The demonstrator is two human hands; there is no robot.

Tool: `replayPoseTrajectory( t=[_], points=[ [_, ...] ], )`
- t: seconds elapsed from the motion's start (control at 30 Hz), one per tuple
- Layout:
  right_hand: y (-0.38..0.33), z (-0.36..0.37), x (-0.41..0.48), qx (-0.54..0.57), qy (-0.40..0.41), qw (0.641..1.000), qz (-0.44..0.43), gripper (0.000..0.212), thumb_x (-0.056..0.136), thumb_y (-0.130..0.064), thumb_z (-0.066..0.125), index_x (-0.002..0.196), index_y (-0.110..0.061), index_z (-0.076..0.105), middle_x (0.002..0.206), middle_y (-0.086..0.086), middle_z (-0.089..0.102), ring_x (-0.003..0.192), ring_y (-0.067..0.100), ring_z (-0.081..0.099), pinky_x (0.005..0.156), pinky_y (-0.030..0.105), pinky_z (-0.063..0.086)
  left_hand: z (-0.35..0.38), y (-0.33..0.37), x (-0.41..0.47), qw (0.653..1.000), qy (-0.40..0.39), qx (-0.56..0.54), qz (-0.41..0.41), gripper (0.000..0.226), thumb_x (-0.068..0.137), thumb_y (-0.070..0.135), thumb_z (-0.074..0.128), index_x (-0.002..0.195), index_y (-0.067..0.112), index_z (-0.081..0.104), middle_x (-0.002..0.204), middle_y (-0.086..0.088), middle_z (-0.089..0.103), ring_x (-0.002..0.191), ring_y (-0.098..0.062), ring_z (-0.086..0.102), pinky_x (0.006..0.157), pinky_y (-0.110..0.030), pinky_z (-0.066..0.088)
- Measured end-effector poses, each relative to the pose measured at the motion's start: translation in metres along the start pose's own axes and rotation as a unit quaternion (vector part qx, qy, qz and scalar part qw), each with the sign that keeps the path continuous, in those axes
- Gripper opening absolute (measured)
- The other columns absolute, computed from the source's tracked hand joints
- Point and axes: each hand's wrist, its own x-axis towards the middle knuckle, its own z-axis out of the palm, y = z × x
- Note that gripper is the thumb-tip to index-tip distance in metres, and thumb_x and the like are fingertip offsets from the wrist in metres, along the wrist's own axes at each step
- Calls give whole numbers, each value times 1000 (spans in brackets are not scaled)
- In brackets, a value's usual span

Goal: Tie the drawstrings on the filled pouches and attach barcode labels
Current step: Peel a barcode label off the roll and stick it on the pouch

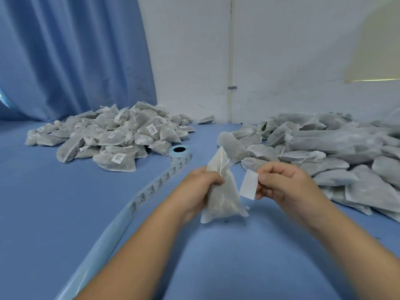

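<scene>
My left hand point(200, 187) grips a filled white pouch point(223, 195) by its upper half and holds it upright above the blue table point(65, 208). The pouch's drawstring point(224, 164) hangs loose near its neck. My right hand point(285, 185) pinches a blank-looking white label point(249, 184) just to the right of the pouch, a small gap apart from it. A roll of barcode labels point(180, 153) stands behind the pouch, and its backing strip point(149, 190) trails toward me along the table.
A heap of labelled pouches point(112, 135) lies at the back left. A wide pile of pouches without labels point(324, 152) fills the right side. A blue curtain point(75, 57) and a white wall point(281, 61) close the back.
</scene>
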Motion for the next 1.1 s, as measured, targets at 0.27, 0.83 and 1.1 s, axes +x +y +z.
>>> replayPoseTrajectory(
  t=[0.27, 0.83, 1.1],
  points=[
    [10, -23, -13, -97, 19, 994, -36, 15, 74, -12, 63, 67, -22, 72, 83, 9, 75, 87, 27, 72, 74, 23, 56, 43, -28, 28, 993, -86, -82, 13, 23, 66, 4, 50, 88, 6, 55, 74, -7, 69, 70, -19, 67, 70, -28, 53],
    [15, -9, -24, -234, -34, 972, -9, 13, 78, -10, 66, 70, -21, 67, 94, -1, 75, 103, -4, 64, 87, 11, 45, 34, -23, 14, 998, -62, 16, 23, 18, 73, 27, 60, 85, 13, 57, 77, -7, 56, 76, -23, 52, 75, -39, 40],
    [8, -7, -27, -248, -35, 968, -12, 7, 73, -18, 61, 69, -20, 67, 91, 2, 75, 99, -3, 66, 84, 11, 45, 29, -21, 14, 989, 9, 139, 55, 42, 77, 39, 60, 88, 0, 66, 74, -4, 59, 70, -17, 53, 74, -34, 42]
  ],
)
